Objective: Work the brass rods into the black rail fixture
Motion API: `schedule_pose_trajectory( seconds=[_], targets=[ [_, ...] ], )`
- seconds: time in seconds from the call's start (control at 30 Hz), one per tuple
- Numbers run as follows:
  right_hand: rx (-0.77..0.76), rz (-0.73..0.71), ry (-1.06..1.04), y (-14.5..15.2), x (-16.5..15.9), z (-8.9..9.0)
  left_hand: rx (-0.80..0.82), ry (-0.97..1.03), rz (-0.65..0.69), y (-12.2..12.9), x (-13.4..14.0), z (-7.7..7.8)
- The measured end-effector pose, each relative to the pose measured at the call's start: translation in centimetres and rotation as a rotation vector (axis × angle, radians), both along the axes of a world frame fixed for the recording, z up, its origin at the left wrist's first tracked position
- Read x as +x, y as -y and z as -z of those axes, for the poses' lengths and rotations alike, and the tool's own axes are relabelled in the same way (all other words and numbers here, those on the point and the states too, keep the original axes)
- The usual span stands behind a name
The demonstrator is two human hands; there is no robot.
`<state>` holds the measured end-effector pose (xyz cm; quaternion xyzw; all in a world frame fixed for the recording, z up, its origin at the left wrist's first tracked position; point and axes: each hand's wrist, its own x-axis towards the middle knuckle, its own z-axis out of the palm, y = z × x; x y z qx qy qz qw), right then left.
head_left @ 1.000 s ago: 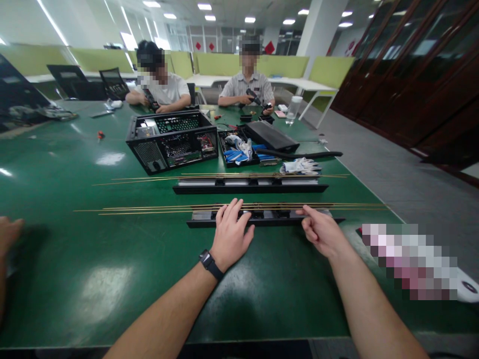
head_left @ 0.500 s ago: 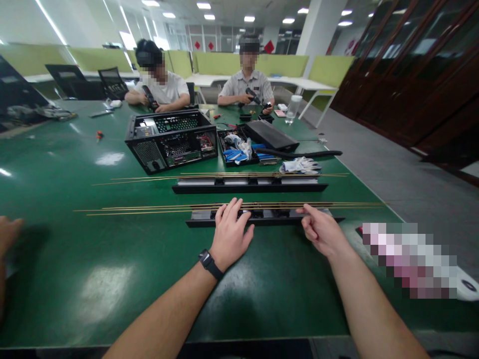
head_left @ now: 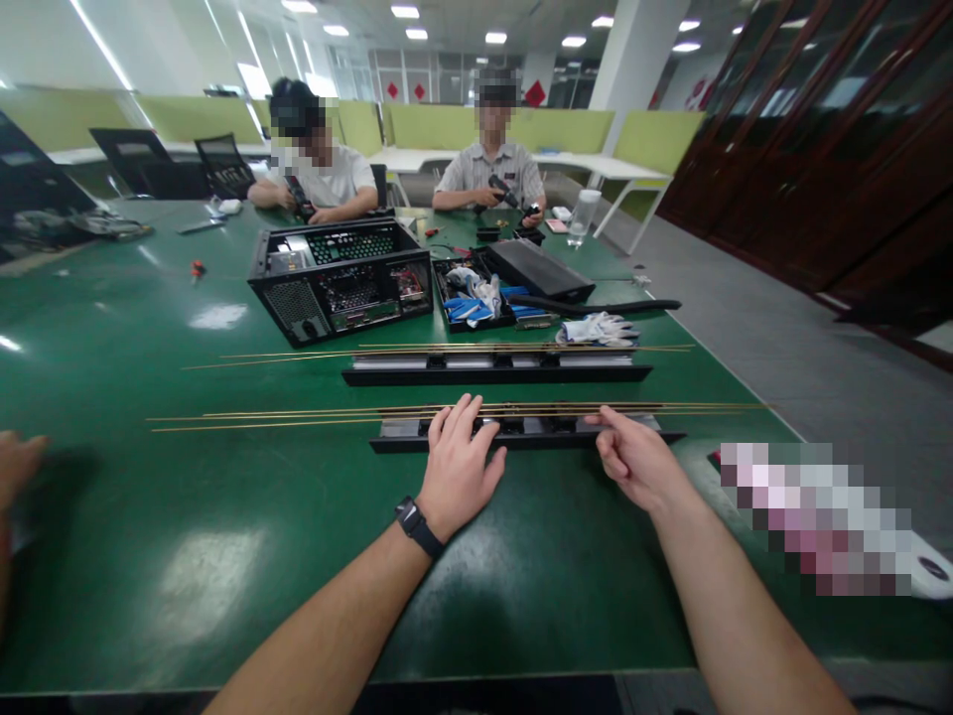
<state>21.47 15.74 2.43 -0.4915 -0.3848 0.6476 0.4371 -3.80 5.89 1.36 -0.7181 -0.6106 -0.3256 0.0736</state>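
A long black rail with a silvery inside and dark blocks lies crosswise in front of me. Several thin gold rods run along it and stick out far past its left end. My left hand, wearing a black watch, lies over the rail's middle with fingers stretched out and apart. At the rail's right part, my right hand has its index finger at the end of the nearest gold rod and the other fingers curled; it appears to pinch that rod. A second, similar rail with gold rods lies behind.
Behind the rails stand an open black computer case, a tray with gloves and a flat black box. White gloves touch the far rail. Two people sit opposite; another person's hand is at far left.
The nearest gold rod has slid a little to the left, and my right hand has shifted slightly left with it. My left hand has stayed in place.
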Motion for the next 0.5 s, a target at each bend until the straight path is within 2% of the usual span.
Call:
schedule_pose_trajectory(
  seconds=[0.23, 0.37, 0.5],
  targets=[
    [-0.017, 0.105, -0.033, -0.71, 0.85, -0.03, -0.005, -0.007, -0.001, -0.03, -0.02, 0.07],
    [-0.007, 0.1, -0.03, -0.57, 0.77, 0.05, 0.001, -0.01, -0.003, -0.03, -0.03, 0.14],
    [0.014, 0.03, -0.018, -0.25, 0.47, 0.09, -0.001, -0.01, -0.002, -0.03, -0.02, 0.15]
  ],
)
